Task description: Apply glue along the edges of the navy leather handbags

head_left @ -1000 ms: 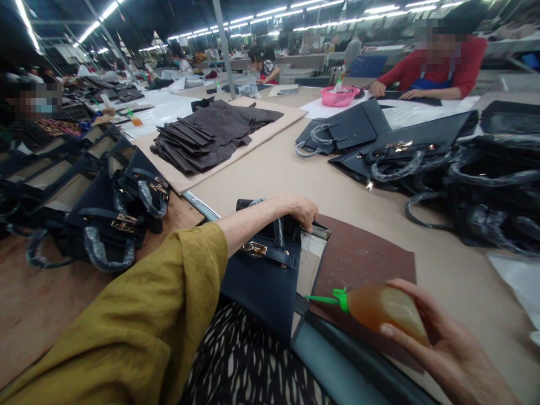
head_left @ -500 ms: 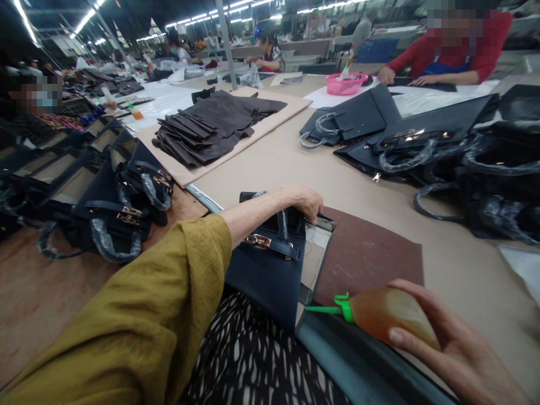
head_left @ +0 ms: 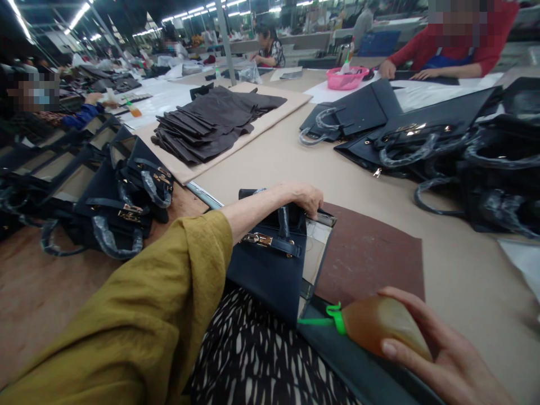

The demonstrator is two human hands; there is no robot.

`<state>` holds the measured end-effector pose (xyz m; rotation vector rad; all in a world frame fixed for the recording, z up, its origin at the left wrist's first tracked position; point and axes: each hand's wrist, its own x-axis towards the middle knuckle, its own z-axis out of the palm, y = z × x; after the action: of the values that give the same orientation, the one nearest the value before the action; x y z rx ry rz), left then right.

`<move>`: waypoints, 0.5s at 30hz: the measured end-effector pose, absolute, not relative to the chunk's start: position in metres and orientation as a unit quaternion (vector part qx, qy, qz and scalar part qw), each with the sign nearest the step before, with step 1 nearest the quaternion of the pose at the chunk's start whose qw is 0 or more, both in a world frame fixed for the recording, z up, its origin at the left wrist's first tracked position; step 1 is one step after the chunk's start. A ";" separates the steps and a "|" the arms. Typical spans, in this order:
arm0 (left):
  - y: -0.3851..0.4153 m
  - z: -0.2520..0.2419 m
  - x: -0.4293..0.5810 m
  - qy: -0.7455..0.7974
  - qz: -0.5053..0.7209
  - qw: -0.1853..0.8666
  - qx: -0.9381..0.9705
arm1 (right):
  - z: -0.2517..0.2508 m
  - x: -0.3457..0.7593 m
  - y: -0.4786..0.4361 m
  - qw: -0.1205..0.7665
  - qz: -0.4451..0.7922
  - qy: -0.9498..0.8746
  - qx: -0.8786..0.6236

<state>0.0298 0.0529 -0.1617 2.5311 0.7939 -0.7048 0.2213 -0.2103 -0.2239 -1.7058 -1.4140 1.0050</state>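
A dark handbag (head_left: 265,270) with a gold clasp lies at the table edge over my lap, its beige inner side panel showing. My left hand (head_left: 310,199) reaches across it, fingers closed on the far upper edge of that side; the fingertips are partly hidden. In my right hand (head_left: 434,337) is a squeeze bottle (head_left: 379,329) of amber liquid, probably glue, tilted on its side with its green nozzle pointing left. The nozzle tip is at the bag's near lower corner; whether it touches I cannot tell. A brown sheet (head_left: 371,253) lies beside the bag.
Several dark handbags with wrapped handles are piled at the right (head_left: 422,135) and at the left (head_left: 113,208). Dark leather pieces (head_left: 219,124) are stacked on a board ahead. Beyond stands a pink basket (head_left: 346,80), near a person in red sleeves (head_left: 498,50) across the table.
The bottle in my right hand has shifted slightly left and down, its nozzle tip moving along the bag's side to the near corner. My left hand stays on the bag.
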 end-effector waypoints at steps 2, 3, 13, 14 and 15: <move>0.052 -0.161 0.029 0.288 -0.250 0.193 0.904 | -0.224 0.221 -0.212 0.343 0.388 -0.540 -0.663; 0.051 -0.160 0.028 0.290 -0.250 0.189 0.904 | -0.224 0.222 -0.212 0.342 0.389 -0.534 -0.668; 0.039 -0.095 0.010 0.288 -0.239 0.146 0.916 | -0.228 0.237 -0.224 0.456 0.527 -0.350 -0.627; 0.036 -0.083 0.008 0.293 -0.238 0.127 0.917 | -0.223 0.230 -0.225 0.482 0.526 -0.321 -0.623; 0.033 -0.072 0.006 0.297 -0.235 0.108 0.919 | -0.218 0.224 -0.225 0.502 0.526 -0.295 -0.620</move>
<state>0.0064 0.0326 -0.0717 2.7040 0.8736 -0.6919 0.2237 -0.2253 -0.2176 -1.4972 -0.7129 1.2702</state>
